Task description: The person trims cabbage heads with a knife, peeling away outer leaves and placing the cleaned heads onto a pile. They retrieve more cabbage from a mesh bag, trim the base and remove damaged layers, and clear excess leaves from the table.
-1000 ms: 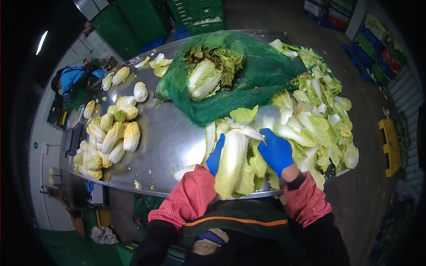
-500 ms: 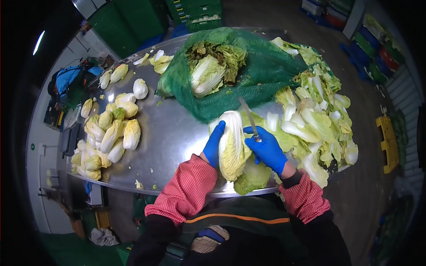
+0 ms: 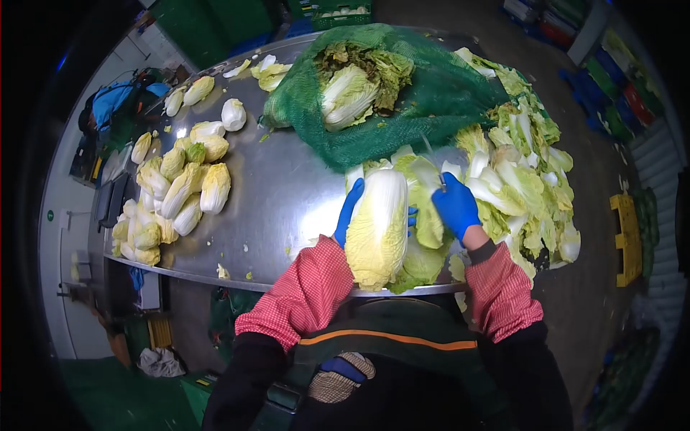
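Observation:
My left hand (image 3: 350, 209), in a blue glove, grips a Chinese cabbage (image 3: 377, 230) near the front edge of the table; its fingertips show on the cabbage's far side. The cabbage has a white rib side up and yellow-green leaf toward me. My right hand (image 3: 458, 206), gloved too, is closed on a knife (image 3: 428, 146) whose thin blade points away from me and looks blurred. A loose leaf (image 3: 429, 210) hangs between the cabbage and my right hand, seemingly pinched by it. More leaves lie beneath the cabbage.
On the left of the metal table (image 3: 287, 187) sits a pile of trimmed cabbages (image 3: 183, 187). A green net bag (image 3: 438, 100) with an untrimmed cabbage (image 3: 350, 97) lies at the back. Heaped leaves (image 3: 521, 187) cover the right side. A yellow pallet (image 3: 627, 241) stands beyond.
My right hand has moved right and slightly up, with a leaf coming away from the cabbage. The cabbage has turned in my left hand, and the view has shifted slightly.

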Demonstrator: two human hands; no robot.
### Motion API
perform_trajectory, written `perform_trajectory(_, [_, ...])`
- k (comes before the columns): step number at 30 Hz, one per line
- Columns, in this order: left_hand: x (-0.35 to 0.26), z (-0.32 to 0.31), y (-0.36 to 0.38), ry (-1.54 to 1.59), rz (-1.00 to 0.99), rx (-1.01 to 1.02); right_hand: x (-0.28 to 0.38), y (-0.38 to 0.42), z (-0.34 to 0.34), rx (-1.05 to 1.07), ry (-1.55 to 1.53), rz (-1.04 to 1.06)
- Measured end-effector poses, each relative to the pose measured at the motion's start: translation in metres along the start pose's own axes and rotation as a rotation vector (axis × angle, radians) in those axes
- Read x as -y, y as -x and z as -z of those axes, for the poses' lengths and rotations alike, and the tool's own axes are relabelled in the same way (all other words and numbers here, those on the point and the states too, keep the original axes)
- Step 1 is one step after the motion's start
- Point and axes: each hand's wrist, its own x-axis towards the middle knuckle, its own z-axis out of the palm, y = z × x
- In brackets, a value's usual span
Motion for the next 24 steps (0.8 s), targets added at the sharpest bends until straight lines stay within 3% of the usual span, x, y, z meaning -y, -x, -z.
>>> perform_trajectory(2, [0.003,-0.007,-0.001,0.032,-0.088,0.064,-0.015,-0.003,0.001,0.076,0.172,-0.033])
perform_trajectory(3, [0.003,-0.008,-0.002,0.049,-0.161,0.078,-0.004,0.005,0.008,0.154,0.09,0.008])
perform_trajectory(5, [0.001,-0.003,-0.011,0.151,-0.204,0.096,0.021,0.017,0.009,0.179,-0.197,0.111])
perform_trajectory(8, [0.004,-0.014,-0.014,0.091,-0.197,0.063,0.053,0.019,0.025,0.499,-0.658,-0.106])
perform_trajectory(12, [-0.004,-0.037,-0.008,0.015,-0.019,-0.111,0.035,0.016,0.036,0.354,-0.492,-0.022])
perform_trajectory(14, [0.004,-0.014,-0.02,-0.191,-0.063,-0.189,0.013,0.007,0.027,0.32,-0.321,0.01])
perform_trajectory(17, [0.017,-0.012,-0.028,-0.251,-0.161,-0.27,0.016,0.014,0.044,0.364,-0.53,-0.075])
perform_trajectory(19, [0.023,-0.017,-0.031,-0.281,-0.229,-0.287,0.009,0.015,0.041,0.288,-0.465,0.046])
perform_trajectory(22, [0.034,-0.007,-0.044,-0.63,-0.427,-0.323,0.005,0.021,0.037,0.165,-0.283,0.198])
perform_trajectory(24, [0.039,-0.006,-0.044,-0.633,-0.409,-0.324,0.002,0.019,0.037,0.1,-0.185,0.243])
